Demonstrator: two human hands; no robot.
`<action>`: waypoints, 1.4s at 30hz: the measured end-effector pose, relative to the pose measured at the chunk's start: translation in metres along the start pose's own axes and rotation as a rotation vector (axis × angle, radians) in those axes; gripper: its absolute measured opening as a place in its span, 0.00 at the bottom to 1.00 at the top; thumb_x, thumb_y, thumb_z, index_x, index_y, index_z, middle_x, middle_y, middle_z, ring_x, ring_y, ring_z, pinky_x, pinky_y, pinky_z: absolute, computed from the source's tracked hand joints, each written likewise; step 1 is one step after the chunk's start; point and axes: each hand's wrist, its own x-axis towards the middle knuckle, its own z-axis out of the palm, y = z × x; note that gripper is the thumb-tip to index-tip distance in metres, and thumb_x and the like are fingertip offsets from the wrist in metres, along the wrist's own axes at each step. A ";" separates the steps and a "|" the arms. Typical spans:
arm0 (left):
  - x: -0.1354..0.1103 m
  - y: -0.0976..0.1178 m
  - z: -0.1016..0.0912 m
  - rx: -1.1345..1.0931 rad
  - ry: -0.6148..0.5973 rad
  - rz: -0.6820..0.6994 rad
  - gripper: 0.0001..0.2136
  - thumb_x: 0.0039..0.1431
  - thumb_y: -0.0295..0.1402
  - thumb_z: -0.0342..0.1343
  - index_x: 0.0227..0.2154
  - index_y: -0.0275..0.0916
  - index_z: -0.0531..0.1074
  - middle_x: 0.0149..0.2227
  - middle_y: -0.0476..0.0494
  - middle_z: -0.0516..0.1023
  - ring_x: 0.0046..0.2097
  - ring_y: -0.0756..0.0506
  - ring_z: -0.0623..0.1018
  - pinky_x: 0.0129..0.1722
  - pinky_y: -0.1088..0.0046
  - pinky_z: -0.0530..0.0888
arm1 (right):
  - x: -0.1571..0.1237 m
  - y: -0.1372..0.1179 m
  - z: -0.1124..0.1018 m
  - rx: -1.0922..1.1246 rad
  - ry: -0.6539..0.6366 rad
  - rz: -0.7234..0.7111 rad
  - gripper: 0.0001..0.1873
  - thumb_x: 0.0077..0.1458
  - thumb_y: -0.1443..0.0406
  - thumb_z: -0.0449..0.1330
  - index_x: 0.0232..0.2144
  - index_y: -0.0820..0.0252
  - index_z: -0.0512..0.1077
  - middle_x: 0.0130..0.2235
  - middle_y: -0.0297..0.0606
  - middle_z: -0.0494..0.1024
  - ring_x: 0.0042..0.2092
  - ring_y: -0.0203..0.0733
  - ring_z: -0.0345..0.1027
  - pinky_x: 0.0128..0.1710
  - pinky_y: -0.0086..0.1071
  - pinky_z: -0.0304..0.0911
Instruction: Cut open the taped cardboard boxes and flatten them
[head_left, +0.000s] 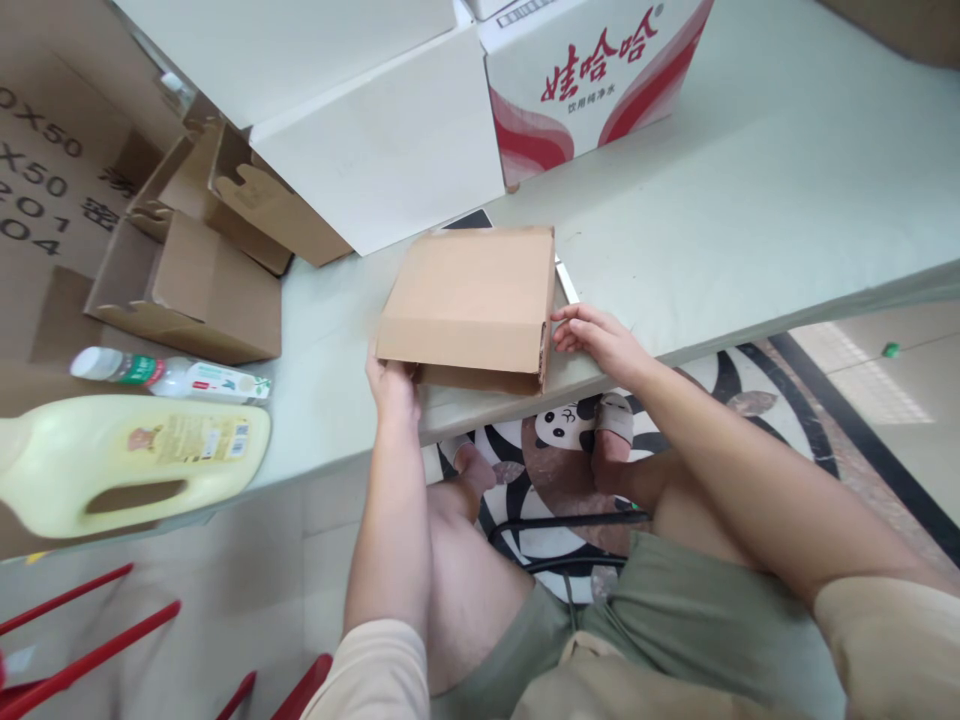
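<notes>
A flat brown cardboard box [472,280] lies tilted on the table near its front edge, with its front flap hanging over a dark gap. My left hand [394,385] grips the front left corner, and some of its fingers are hidden under the flap. At the right front corner is my right hand [596,340], its fingers slightly bent and apart, with the tips close to the box side; whether they touch it I cannot tell. A slim white object [566,280] pokes out past the right side, its far part hidden. Behind the box shows a dark flat item [471,220].
Large white boxes [382,140] and a red-and-white water carton [592,85] stand behind. To the left are open brown boxes [217,285], a small bottle [172,375] and a pale yellow jug [135,450]. The table edge [757,325] runs in front of my legs.
</notes>
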 end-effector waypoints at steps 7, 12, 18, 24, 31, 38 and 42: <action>0.000 0.000 0.000 0.023 -0.001 0.012 0.26 0.36 0.46 0.71 0.42 0.45 0.75 0.43 0.43 0.80 0.42 0.43 0.78 0.34 0.71 0.73 | -0.001 0.001 -0.001 -0.016 -0.009 -0.014 0.14 0.56 0.57 0.59 0.42 0.56 0.72 0.35 0.36 0.79 0.36 0.39 0.72 0.40 0.36 0.64; 0.000 0.000 -0.001 0.034 0.004 0.010 0.28 0.36 0.47 0.71 0.43 0.45 0.74 0.43 0.43 0.80 0.42 0.42 0.78 0.35 0.69 0.74 | -0.001 0.001 -0.001 -0.016 -0.005 -0.009 0.14 0.56 0.57 0.58 0.42 0.57 0.72 0.35 0.36 0.79 0.36 0.38 0.72 0.41 0.36 0.64; -0.001 0.001 0.000 0.026 0.008 0.010 0.28 0.35 0.47 0.72 0.43 0.45 0.75 0.44 0.42 0.80 0.43 0.42 0.79 0.34 0.71 0.74 | -0.001 -0.001 0.000 0.008 0.000 0.006 0.14 0.55 0.57 0.59 0.42 0.57 0.72 0.34 0.35 0.78 0.36 0.38 0.72 0.41 0.35 0.63; 0.000 0.000 -0.001 0.014 0.001 0.022 0.27 0.37 0.45 0.71 0.43 0.45 0.75 0.44 0.43 0.80 0.42 0.43 0.79 0.35 0.71 0.75 | -0.001 -0.001 0.000 -0.014 -0.007 -0.010 0.14 0.56 0.57 0.59 0.42 0.57 0.72 0.35 0.36 0.79 0.36 0.39 0.72 0.40 0.36 0.65; 0.006 -0.014 -0.004 0.065 -0.066 0.248 0.22 0.48 0.44 0.69 0.46 0.43 0.77 0.50 0.39 0.80 0.56 0.39 0.78 0.58 0.62 0.75 | 0.001 0.003 -0.002 -0.017 0.003 -0.012 0.14 0.55 0.56 0.59 0.41 0.57 0.72 0.35 0.36 0.78 0.36 0.38 0.73 0.40 0.36 0.65; 0.009 -0.018 -0.007 0.165 -0.144 0.367 0.37 0.51 0.49 0.69 0.64 0.47 0.67 0.67 0.39 0.68 0.69 0.37 0.68 0.71 0.59 0.61 | 0.002 0.009 -0.003 -0.029 0.038 -0.031 0.20 0.55 0.53 0.59 0.47 0.54 0.72 0.46 0.39 0.79 0.44 0.42 0.75 0.45 0.39 0.69; 0.010 -0.021 -0.011 0.197 -0.223 0.376 0.32 0.55 0.47 0.68 0.61 0.47 0.71 0.66 0.38 0.71 0.69 0.38 0.68 0.73 0.57 0.58 | 0.001 0.010 -0.003 -0.035 0.019 -0.065 0.22 0.56 0.52 0.59 0.51 0.52 0.72 0.57 0.41 0.76 0.55 0.49 0.73 0.49 0.43 0.71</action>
